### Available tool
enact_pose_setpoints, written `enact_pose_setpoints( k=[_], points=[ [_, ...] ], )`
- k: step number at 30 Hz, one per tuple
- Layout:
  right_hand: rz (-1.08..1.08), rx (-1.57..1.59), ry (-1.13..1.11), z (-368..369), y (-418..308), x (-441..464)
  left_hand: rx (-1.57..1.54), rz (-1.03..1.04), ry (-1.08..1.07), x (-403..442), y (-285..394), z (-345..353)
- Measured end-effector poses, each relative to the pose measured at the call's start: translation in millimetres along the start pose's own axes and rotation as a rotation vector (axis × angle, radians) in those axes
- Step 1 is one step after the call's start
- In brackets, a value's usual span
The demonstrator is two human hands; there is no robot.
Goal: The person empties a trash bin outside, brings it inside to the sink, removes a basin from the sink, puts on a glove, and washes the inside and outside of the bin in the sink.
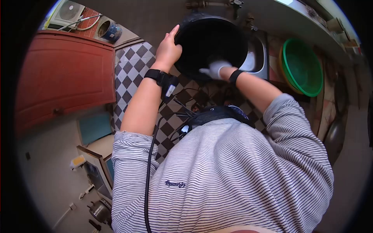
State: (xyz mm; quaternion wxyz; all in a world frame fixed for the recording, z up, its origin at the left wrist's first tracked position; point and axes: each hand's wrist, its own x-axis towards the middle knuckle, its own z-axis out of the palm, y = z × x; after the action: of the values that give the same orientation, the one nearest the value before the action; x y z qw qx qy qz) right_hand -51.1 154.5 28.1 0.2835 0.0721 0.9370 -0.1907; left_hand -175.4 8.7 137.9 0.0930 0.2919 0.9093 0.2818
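A large round black tub (211,42) is tilted with its mouth toward me, at the edge of the sink. My left hand (169,50) grips its left rim, fingers along the outside and thumb near the edge. My right hand (215,70) is at the tub's lower rim, partly inside the opening. Something whitish covers it, a glove or a cloth; I cannot tell which. Motion smears its fingers. Black straps circle both wrists.
A metal sink (258,56) lies behind the tub, with a tap (250,21) above. Green basin (303,68) stands at the right. A red door (66,75) and a paint bucket (110,31) are on the left. A black cable (149,174) hangs along my left side.
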Motion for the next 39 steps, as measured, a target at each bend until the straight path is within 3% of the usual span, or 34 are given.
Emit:
enact_pose_setpoints(
  k=[1,2,4,6,7,8,9,10,11,14,16,17,18,20,24,26,27,28,29,30,31,32,34,39],
  points=[
    [-0.067,0.122,-0.051,-6.6,-26.3,-12.5,0.016,-0.042,-0.035,1.2,0.0,-1.7],
    [-0.093,0.233,0.086,22.3,-40.2,-0.7,0.022,-0.044,-0.038,0.4,-3.6,-2.8],
    [-0.333,0.502,0.087,33.7,-56.1,-14.7,0.085,-0.076,-0.093,-2.4,-17.0,-1.3],
    [-0.519,0.265,-0.015,18.9,-42.0,-47.2,0.052,-0.082,-0.107,-6.6,-33.5,-5.0],
    [-0.588,0.013,0.049,20.7,-23.9,-46.5,0.012,-0.085,-0.113,-7.9,-39.8,-5.6],
    [-0.452,-0.257,-0.083,-7.4,-17.6,-51.4,0.014,-0.090,-0.110,-8.4,-44.4,-5.0],
    [-0.313,-0.626,-0.035,-1.7,2.3,-24.0,0.040,-0.120,-0.160,-7.8,-48.8,-4.2],
    [-0.431,-0.978,0.529,21.8,44.7,-5.1,0.066,-0.145,-0.206,-5.1,-51.9,-4.8],
    [-0.526,-0.999,0.779,19.0,58.3,3.4,0.068,-0.146,-0.203,-2.8,-52.7,-7.1],
    [-0.558,-0.927,0.601,9.5,43.6,-13.5,0.035,-0.170,-0.121,4.3,-61.1,-11.5],
    [-0.508,-0.690,0.506,15.2,27.1,-9.5,0.001,-0.213,-0.067,8.5,-85.1,-7.6],
    [-0.450,-0.573,0.472,12.4,14.4,-16.1,-0.219,-0.319,-0.098,5.7,-92.2,-1.8],
    [-0.391,-0.459,0.440,3.7,-1.3,-24.4,-0.217,-0.324,-0.098,1.2,-88.3,0.7],
    [-0.327,-0.270,0.467,10.6,-22.4,-24.2,-0.493,-0.546,-0.206,-18.7,-74.4,12.4],
    [-0.210,-0.039,0.369,21.4,-59.4,-37.8,-0.532,-0.541,-0.137,-45.3,-48.2,36.7],
    [-0.172,0.073,0.233,23.8,-61.5,-40.5,-0.380,-0.456,-0.062,-48.9,-39.2,35.9],
    [-0.257,0.244,0.204,32.5,-55.6,-36.3,-0.220,-0.289,-0.022,-46.5,-58.5,47.2],
    [-0.339,0.414,0.174,23.3,-55.7,-39.9,-0.230,-0.292,-0.023,-48.7,-51.0,43.7],
    [-0.371,0.461,-0.186,-4.5,-41.6,-29.7,-0.213,-0.225,-0.048,-51.4,-43.9,39.0],
    [-0.164,0.458,-0.408,-26.1,-36.3,-23.7,-0.196,-0.159,-0.072,-54.9,-37.7,35.9],
    [-0.080,0.294,-0.457,-24.6,-26.3,-1.6,-0.204,-0.161,-0.072,-58.4,-36.1,38.4],
    [-0.139,-0.027,-0.302,-23.4,-17.3,14.8,-0.185,-0.118,-0.063,-61.0,-35.3,40.9],
    [-0.078,0.002,-0.349,8.2,18.3,66.4,-0.167,-0.080,-0.051,-69.6,-31.4,42.6],
    [-0.066,-0.013,0.033,45.3,-5.5,119.6,-0.155,-0.064,-0.082,-97.3,-16.6,42.9]
  ],
)
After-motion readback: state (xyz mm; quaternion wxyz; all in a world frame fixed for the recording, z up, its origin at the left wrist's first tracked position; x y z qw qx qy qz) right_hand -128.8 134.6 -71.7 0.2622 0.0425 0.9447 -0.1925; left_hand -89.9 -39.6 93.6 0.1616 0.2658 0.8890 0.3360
